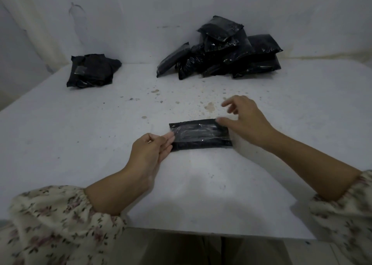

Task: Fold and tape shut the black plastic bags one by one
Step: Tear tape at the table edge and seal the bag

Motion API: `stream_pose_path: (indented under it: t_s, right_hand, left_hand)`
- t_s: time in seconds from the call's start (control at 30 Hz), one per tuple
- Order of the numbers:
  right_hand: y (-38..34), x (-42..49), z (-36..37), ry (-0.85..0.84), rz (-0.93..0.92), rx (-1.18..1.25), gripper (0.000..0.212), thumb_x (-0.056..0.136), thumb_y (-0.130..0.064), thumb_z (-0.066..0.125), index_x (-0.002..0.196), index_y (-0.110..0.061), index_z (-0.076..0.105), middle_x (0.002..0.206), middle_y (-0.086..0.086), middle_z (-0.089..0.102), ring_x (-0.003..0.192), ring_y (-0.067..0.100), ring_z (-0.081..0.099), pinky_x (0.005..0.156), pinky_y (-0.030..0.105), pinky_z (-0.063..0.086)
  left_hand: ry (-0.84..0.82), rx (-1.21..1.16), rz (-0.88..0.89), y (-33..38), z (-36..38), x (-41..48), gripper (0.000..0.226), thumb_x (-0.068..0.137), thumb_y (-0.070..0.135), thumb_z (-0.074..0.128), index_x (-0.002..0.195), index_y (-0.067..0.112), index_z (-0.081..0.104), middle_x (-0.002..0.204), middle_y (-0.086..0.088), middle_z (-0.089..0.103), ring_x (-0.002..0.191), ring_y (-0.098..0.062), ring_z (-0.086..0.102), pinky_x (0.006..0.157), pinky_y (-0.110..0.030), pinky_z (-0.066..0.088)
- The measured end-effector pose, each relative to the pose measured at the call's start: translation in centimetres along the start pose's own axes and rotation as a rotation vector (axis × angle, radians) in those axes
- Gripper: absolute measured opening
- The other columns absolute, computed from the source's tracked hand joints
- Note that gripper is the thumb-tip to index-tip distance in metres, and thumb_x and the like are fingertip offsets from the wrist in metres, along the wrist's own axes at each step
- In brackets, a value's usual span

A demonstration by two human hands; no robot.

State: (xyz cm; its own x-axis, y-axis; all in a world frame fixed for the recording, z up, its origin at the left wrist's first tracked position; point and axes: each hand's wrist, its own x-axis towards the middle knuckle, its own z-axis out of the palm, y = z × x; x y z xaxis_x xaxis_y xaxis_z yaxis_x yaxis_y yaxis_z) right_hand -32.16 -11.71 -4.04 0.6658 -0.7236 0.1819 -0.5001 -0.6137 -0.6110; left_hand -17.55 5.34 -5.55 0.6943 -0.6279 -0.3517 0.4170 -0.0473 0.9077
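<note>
Both hands, left hand and right hand, touch folded black bag.

Far right corner of bag hidden under right hand; its fingers blurred. Sleeves cut off at near edge.

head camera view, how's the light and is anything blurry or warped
In the head view the light is dim and bluish, with a brighter patch on the white table near the person; clear tape on the folded black plastic bag catches soft glare; fingertips of the right hand look slightly smeared; the wide lens splays the table's edges.
</note>
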Motion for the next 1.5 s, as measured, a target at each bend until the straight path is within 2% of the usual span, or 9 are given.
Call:
stream_pose_path:
  t_s: [0.1, 0.2, 0.33, 0.43, 0.63, 0.87, 1.07, 1.23, 1.5]
  right_hand:
    - [-2.2, 2.0, 0.7, -0.281, -0.034, -0.053, 0.061, 0.084, -0.055, 0.061, 0.133, -0.022, 0.049, 0.122, -0.002, 0.054, 0.117, 0.017, 0.045, 0.103, 0.04, 0.038]
    - [-3.9, 3.8, 1.1, -0.514, 0.011, -0.136, 0.068, 0.079, -0.061, 0.064, 0.134, -0.023, 0.05, 0.126, -0.004, 0.057, 0.117, 0.017, 0.05, 0.108, 0.043, 0.033]
    - [-4.9, 4.7, 0.6, -0.68, 0.086, -0.061, 0.045, 0.074, -0.041, 0.078, 0.106, -0.011, 0.069, 0.1, 0.004, 0.069, 0.091, 0.019, 0.063, 0.08, 0.028, 0.05]
    - [-4.5, 4.3, 0.2, -0.65, 0.164, 0.095, 0.041, 0.073, -0.031, 0.081, 0.103, -0.006, 0.067, 0.092, 0.005, 0.07, 0.08, 0.017, 0.064, 0.069, 0.025, 0.051]
    - [-2.6, 2.9, -0.9, -0.583, 0.269, 0.338, 0.044, 0.076, -0.028, 0.077, 0.11, -0.001, 0.065, 0.102, 0.01, 0.072, 0.091, 0.02, 0.067, 0.091, 0.032, 0.051]
    - [-1.9, 1.7, -1.4, -0.534, 0.344, 0.533, 0.017, 0.08, -0.023, 0.074, 0.091, -0.014, 0.064, 0.084, 0.003, 0.071, 0.073, 0.013, 0.066, 0.065, 0.022, 0.05]
    - [-2.3, 1.0, -1.5, -0.508, 0.36, 0.532, 0.024, 0.076, -0.016, 0.078, 0.094, -0.014, 0.061, 0.08, 0.001, 0.071, 0.069, 0.012, 0.067, 0.057, 0.02, 0.051]
    - [-3.7, 1.4, -2.5, -0.555, 0.316, 0.587, 0.043, 0.072, -0.01, 0.078, 0.111, -0.018, 0.06, 0.1, 0.005, 0.072, 0.086, 0.019, 0.07, 0.072, 0.029, 0.056]
    - [-4.7, 1.2, -2.3, -0.4, 0.279, 0.805, 0.042, 0.06, -0.015, 0.077, 0.1, -0.011, 0.068, 0.088, 0.01, 0.074, 0.074, 0.019, 0.07, 0.065, 0.027, 0.057]
  left_hand:
    - [-0.005, -0.002, -0.002, 0.0, 0.0, -0.1, 0.03, 0.097, -0.001, 0.048, 0.072, 0.012, 0.04, 0.105, -0.012, 0.072, 0.099, -0.014, 0.069, 0.09, -0.025, 0.052]
    - [-0.009, -0.013, -0.002, 0.0, -0.1, -0.1, 0.028, 0.098, 0.0, 0.048, 0.072, 0.011, 0.042, 0.102, -0.011, 0.073, 0.097, -0.013, 0.07, 0.089, -0.025, 0.053]
    - [-0.009, -0.026, -0.036, 0.2, -0.4, 0.7, 0.021, 0.096, 0.001, 0.052, 0.077, 0.009, 0.048, 0.1, -0.011, 0.072, 0.088, -0.012, 0.071, 0.085, -0.025, 0.054]
    - [-0.027, -0.014, -0.036, 0.5, -0.4, 1.4, 0.01, 0.095, 0.003, 0.056, 0.086, 0.006, 0.053, 0.09, -0.01, 0.069, 0.077, -0.009, 0.07, 0.078, -0.022, 0.056]
    - [-0.076, 0.197, 0.015, 3.1, 1.0, 2.1, 0.009, 0.09, 0.021, 0.066, 0.085, 0.013, 0.063, 0.1, -0.004, 0.059, 0.091, -0.018, 0.059, 0.074, -0.027, 0.047]
    - [-0.198, 0.148, -0.013, 3.6, 1.8, 2.4, 0.01, 0.09, 0.018, 0.065, 0.088, 0.008, 0.064, 0.087, -0.003, 0.07, 0.072, -0.018, 0.068, 0.065, -0.026, 0.058]
    - [-0.23, 0.076, -0.081, 3.7, 2.4, 2.3, 0.008, 0.092, 0.011, 0.061, 0.086, 0.006, 0.059, 0.083, -0.006, 0.066, 0.065, -0.018, 0.068, 0.058, -0.027, 0.058]
    - [-0.334, 0.171, -0.022, 4.2, 2.9, 2.4, 0.007, 0.093, 0.01, 0.06, 0.087, 0.007, 0.058, 0.086, -0.007, 0.07, 0.075, -0.017, 0.07, 0.066, -0.026, 0.059]
    - [-0.31, 0.159, -0.035, 5.8, 3.9, 1.8, 0.02, 0.092, 0.019, 0.062, 0.075, 0.01, 0.063, 0.069, -0.001, 0.065, 0.064, -0.013, 0.066, 0.065, -0.024, 0.06]
